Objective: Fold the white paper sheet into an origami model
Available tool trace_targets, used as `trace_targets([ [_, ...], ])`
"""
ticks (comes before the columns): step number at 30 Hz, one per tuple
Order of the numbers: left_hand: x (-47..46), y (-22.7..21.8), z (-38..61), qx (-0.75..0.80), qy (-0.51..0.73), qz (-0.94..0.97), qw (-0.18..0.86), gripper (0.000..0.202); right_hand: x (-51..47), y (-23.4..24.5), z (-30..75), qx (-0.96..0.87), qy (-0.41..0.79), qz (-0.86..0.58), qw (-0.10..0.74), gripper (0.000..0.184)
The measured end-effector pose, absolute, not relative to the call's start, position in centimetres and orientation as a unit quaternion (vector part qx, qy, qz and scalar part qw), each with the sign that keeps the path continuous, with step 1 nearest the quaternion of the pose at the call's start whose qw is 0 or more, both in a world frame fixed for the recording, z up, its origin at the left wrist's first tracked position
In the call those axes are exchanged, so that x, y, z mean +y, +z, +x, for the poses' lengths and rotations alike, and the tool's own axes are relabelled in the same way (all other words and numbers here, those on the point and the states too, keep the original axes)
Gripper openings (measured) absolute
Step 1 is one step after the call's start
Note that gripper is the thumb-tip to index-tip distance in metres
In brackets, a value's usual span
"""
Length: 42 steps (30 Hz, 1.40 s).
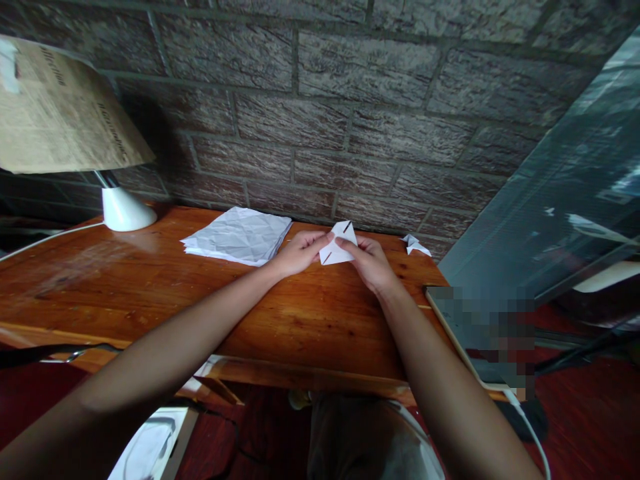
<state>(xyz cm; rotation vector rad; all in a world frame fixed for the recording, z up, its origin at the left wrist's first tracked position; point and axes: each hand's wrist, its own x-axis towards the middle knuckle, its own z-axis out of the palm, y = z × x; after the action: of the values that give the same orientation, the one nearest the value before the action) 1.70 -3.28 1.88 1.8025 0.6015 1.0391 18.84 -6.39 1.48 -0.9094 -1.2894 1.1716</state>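
A small piece of folded white paper (338, 248) is held above the wooden table, toward its back edge. Two short dark marks or slits show on it, one at the upper right and one at the lower left. My left hand (304, 251) pinches its left side, thumb on the front. On the right side, my right hand (371, 259) grips it with the thumb laid across the face. The fingers behind the paper are mostly hidden. Left of my hands lies a stack of creased white sheets (237, 235).
Another folded white paper piece (416, 245) sits at the table's back right corner. A tablet-like device (453, 320) with a white cable lies along the right edge. At the left stands a lamp (125, 210) with a newspaper-print shade. A brick wall (320, 120) borders the table's back.
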Motion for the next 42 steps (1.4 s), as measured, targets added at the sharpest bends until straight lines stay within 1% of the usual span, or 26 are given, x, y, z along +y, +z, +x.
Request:
trace_targets([
  [3, -3.1, 1.7, 1.8, 0.267, 0.452, 0.722, 0.451, 0.066, -6.7, 1.7, 18.5, -0.543, 0.508, -0.375, 0.554, 0.035],
  [6, -3.0, 1.7, 1.7, 0.265, 0.455, 0.731, 0.433, 0.065, -6.9, 1.9, 18.2, -0.543, 0.508, -0.372, 0.555, 0.035],
  [9, -3.0, 1.9, 1.5, 0.249, 0.435, 0.75, 0.431, 0.062, -6.6, 1.7, 18.3, -0.541, 0.504, -0.377, 0.558, 0.035],
  [15, -2.7, 1.6, 1.3, 0.206, 0.388, 0.771, 0.462, 0.048, -6.1, 1.4, 18.8, -0.525, 0.449, -0.416, 0.591, 0.032],
  [21, -2.4, 1.6, 0.8, 0.199, 0.348, 0.783, 0.476, 0.045, -6.2, 1.6, 19.0, -0.536, 0.435, -0.419, 0.59, 0.03],
  [26, -2.6, 1.6, 0.8, 0.235, 0.386, 0.772, 0.446, 0.054, -6.4, 1.8, 19.0, -0.571, 0.423, -0.41, 0.571, 0.031],
  [32, -2.5, 1.2, 1.3, 0.288, 0.43, 0.747, 0.417, 0.063, -6.4, 1.4, 18.8, -0.595, 0.445, -0.395, 0.54, 0.033],
  [37, -2.2, 1.4, 1.5, 0.279, 0.493, 0.716, 0.408, 0.05, -6.2, 1.2, 18.9, -0.602, 0.434, -0.413, 0.527, 0.038],
  [42, -2.2, 1.5, 1.6, 0.268, 0.501, 0.668, 0.481, 0.039, -6.3, 1.2, 18.8, -0.599, 0.441, -0.42, 0.52, 0.037],
])
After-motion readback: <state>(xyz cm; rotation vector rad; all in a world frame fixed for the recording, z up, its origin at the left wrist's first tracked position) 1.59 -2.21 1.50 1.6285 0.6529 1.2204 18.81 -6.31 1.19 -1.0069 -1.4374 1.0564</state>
